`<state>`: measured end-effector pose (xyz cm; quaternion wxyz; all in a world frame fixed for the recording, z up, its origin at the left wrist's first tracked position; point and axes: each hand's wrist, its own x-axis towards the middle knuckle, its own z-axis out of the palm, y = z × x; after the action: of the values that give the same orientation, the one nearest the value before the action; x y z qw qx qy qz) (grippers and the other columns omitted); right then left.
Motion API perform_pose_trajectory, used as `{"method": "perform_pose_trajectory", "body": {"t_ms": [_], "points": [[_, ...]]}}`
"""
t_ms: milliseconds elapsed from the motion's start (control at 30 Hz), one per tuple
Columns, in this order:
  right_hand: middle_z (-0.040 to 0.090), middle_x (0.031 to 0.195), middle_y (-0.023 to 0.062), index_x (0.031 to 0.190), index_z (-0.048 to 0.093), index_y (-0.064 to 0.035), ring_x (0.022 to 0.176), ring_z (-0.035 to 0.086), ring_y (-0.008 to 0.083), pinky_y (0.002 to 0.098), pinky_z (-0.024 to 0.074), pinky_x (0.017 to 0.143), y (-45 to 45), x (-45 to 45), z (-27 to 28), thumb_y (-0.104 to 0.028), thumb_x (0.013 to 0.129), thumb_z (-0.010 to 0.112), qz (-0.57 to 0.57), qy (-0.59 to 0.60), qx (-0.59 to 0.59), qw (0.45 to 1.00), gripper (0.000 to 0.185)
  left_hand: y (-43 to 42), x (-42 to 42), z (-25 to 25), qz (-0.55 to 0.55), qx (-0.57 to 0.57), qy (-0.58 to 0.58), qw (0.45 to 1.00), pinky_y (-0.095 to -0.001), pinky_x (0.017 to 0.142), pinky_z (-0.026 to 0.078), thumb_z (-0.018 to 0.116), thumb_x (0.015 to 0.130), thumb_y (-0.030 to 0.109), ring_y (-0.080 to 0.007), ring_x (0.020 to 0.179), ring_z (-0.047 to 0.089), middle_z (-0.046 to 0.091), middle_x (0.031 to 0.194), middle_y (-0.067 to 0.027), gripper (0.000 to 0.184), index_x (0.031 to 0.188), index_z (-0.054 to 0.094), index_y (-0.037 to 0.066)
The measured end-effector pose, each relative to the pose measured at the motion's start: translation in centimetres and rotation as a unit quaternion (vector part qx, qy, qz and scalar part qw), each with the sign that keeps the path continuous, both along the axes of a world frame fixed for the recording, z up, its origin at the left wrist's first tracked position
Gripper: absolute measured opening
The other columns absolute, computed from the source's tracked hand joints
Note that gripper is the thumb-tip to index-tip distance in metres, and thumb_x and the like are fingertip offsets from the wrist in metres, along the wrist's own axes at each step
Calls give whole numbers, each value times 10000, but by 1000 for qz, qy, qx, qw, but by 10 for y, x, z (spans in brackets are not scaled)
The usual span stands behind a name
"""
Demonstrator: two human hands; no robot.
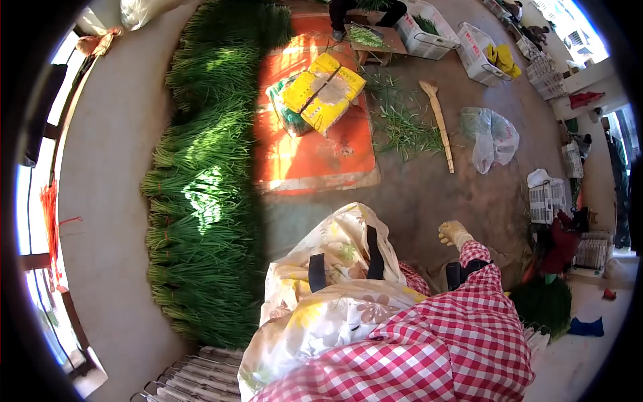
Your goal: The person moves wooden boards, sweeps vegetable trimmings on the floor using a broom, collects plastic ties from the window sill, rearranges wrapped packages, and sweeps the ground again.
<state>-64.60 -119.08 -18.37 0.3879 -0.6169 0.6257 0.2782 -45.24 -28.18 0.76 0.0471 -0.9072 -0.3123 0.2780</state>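
Note:
My right hand [455,233] wears a pale yellowish glove and hangs over the brown floor, right of my apron [335,268]. Its fingers are loosely curled in, with nothing visible in them, and it touches no object. A red-and-white checked sleeve [462,321] covers the arm. My left hand does not show. Left of the apron runs a long row of tied green leafy bundles [207,187]. Yellow printed packages [325,90] lie on an orange mat [321,161] ahead.
Loose green stalks [402,127], a wooden stick [439,124] and a clear plastic bag [492,137] lie on the floor ahead. White crates [429,43] stand farther off, near a seated person's legs [339,17]. Metal racks [201,375] are at the lower left.

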Motion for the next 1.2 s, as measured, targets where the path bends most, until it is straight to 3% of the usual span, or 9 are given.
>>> {"method": "perform_pose_trajectory", "body": {"t_ms": [233, 333, 367, 433, 567, 600, 733, 900, 1200], "points": [[609, 893, 47, 1090, 537, -61, 725, 593, 142, 260, 466, 622, -62, -15, -13, -218, 869, 479, -1, -34, 23, 999, 277, -109, 29, -55, -49, -253, 5, 966, -297, 624, 434, 579, 781, 305, -186, 756, 577, 617, 852, -63, 404, 1035, 554, -8], [609, 888, 47, 1098, 532, -58, 717, 592, 137, 254, 467, 623, -111, -8, -11, -198, 863, 489, 42, -53, 22, 997, 277, -247, 38, -83, 28, -413, -8, 910, -276, 690, 432, 599, 773, 378, -193, 831, 575, 602, 956, -55, 494, 1100, 537, 14], [609, 886, 47, 1101, 530, -56, 715, 591, 135, 252, 469, 623, -127, -6, -12, -191, 859, 494, 62, -58, 25, 996, 279, -314, 40, -69, 94, -406, 32, 908, -262, 762, 424, 605, 764, 429, -187, 910, 558, 575, 1047, -64, 575, 1158, 503, 23], [610, 877, 49, 1088, 539, -49, 712, 591, 133, 249, 471, 618, -165, 4, -27, -174, 849, 507, 85, -65, 10, 994, 272, -329, 25, -123, 68, -466, 58, 880, -268, 772, 424, 598, 780, 417, -185, 920, 553, 582, 1037, -70, 555, 1168, 497, 34], [611, 864, 53, 1029, 567, -31, 701, 592, 137, 251, 475, 599, -225, 18, -72, -161, 829, 534, 158, -88, 11, 984, 241, -406, 2, -134, 79, -461, 98, 878, -263, 718, 430, 573, 809, 291, -169, 862, 555, 598, 974, -74, 421, 1118, 525, 9], [618, 798, 56, 918, 602, -19, 669, 593, 139, 266, 472, 588, -235, 22, -82, -162, 796, 567, 165, -109, 0, 980, 191, -416, -4, -136, 89, -457, 110, 878, -261, 710, 428, 572, 806, 282, -167, 853, 555, 599, 969, -74, 418, 1117, 525, 8], [620, 655, 83, 765, 624, -54, 650, 611, 167, 307, 472, 639, -259, 87, -81, -209, 722, 584, 355, 13, -34, 934, 165, -421, -30, -143, 152, -426, 137, 881, -255, 675, 423, 567, 793, 246, -158, 816, 553, 601, 950, -71, 404, 1114, 527, 5], [623, 801, 139, 818, 632, -77, 802, 592, 300, 370, 458, 733, -258, 191, -89, -266, 699, 589, 455, -27, -111, 883, 227, -417, -29, -161, 224, -398, 159, 875, -247, 631, 416, 561, 776, 201, -147, 770, 550, 604, 926, -67, 391, 1111, 528, 1], [605, 817, 139, 768, 591, -71, 786, 577, 311, 400, 444, 684, -241, 388, -136, -271, 724, 591, 490, -155, -84, 854, 205, -477, 139, -266, 209, -460, 166, 847, -233, 552, 404, 551, 747, 120, -127, 688, 546, 610, 882, -61, 379, 1104, 531, -7]]}}
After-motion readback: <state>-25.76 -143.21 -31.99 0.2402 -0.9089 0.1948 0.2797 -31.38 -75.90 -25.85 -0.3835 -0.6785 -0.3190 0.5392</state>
